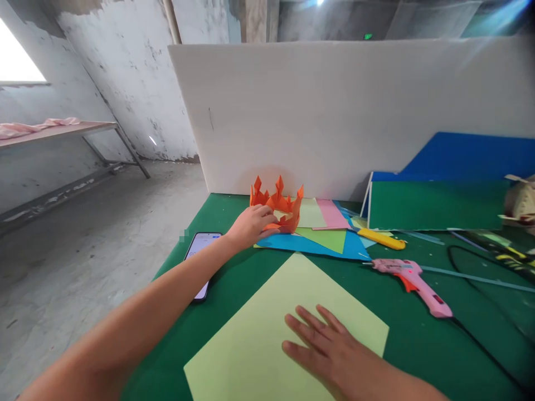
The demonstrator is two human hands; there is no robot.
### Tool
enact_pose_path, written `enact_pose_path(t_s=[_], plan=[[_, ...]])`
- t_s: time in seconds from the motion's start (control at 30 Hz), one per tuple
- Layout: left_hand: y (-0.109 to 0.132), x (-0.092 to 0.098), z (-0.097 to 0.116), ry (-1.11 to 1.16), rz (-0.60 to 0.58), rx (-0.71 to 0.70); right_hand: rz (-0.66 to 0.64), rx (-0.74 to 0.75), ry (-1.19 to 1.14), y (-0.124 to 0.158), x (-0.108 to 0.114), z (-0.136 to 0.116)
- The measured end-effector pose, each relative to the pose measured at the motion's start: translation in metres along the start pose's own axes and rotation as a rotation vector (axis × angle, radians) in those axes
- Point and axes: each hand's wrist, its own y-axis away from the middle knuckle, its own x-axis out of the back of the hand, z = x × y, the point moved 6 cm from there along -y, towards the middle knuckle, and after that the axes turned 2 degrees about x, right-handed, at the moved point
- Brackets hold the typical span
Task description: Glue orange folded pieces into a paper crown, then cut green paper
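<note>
An orange folded-paper crown (288, 223) stands upright on coloured sheets at the far side of the table. My left hand (253, 224) reaches out to it, fingers closed on its near left side; the fingertips are partly hidden. A large pale green sheet of paper (246, 340) lies with one corner pointing away from me. Flat on that sheet rests my right hand (324, 345), fingers spread and holding nothing. Beneath the crown are a blue sheet (309, 246), a green piece (330, 238) and a pink piece (332, 214).
A phone (203, 278) lies at the table's left edge. On the right are a pink glue gun (422, 287) with its black cord and a yellow utility knife (382, 238). A white board (317, 111) stands behind, with a green board (434, 205) at the back right.
</note>
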Motion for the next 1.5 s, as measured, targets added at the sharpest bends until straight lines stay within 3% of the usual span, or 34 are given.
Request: enact_pose_path(t_s=[0.13,0.2,0.33,0.43,0.57,0.67,0.83,0.9,1.0,1.1,1.17,1.3,1.5], plan=[[-0.004,0.013,0.004,-0.030,0.258,0.102,0.152,0.051,0.082,0.005,-0.006,-0.012],[-0.006,0.015,0.001,0.038,0.298,0.168,0.210,0.093,0.138,0.008,-0.005,-0.017],[-0.008,0.007,-0.013,0.138,0.134,0.327,0.251,0.164,0.249,0.009,0.011,-0.031],[-0.004,0.000,-0.022,0.101,-0.020,0.398,0.285,0.222,0.299,0.005,0.038,-0.046],[-0.001,0.004,-0.024,0.082,-0.037,0.439,0.348,0.191,0.417,0.004,0.082,-0.056],[-0.005,0.017,-0.022,0.085,0.007,0.473,0.396,0.160,0.551,0.016,0.106,-0.053],[-0.018,0.053,-0.024,0.108,0.141,0.510,0.429,-0.048,0.612,0.046,0.137,-0.026],[-0.021,0.071,-0.027,0.187,0.263,0.521,0.443,-0.126,0.616,0.053,0.151,-0.013],[-0.024,0.093,-0.031,0.330,0.442,0.517,0.530,-0.215,0.630,0.052,0.172,0.006],[-0.024,0.109,-0.032,0.425,0.574,0.495,0.585,-0.419,0.664,0.041,0.180,0.039],[-0.024,0.115,-0.031,0.448,0.614,0.497,0.618,-0.601,0.647,0.032,0.179,0.064],[-0.020,0.115,-0.030,0.450,0.618,0.505,0.733,-0.762,0.529,0.017,0.182,0.098],[-0.019,0.112,-0.034,0.469,0.663,0.478,0.804,-1.005,0.567,0.012,0.219,0.134]])
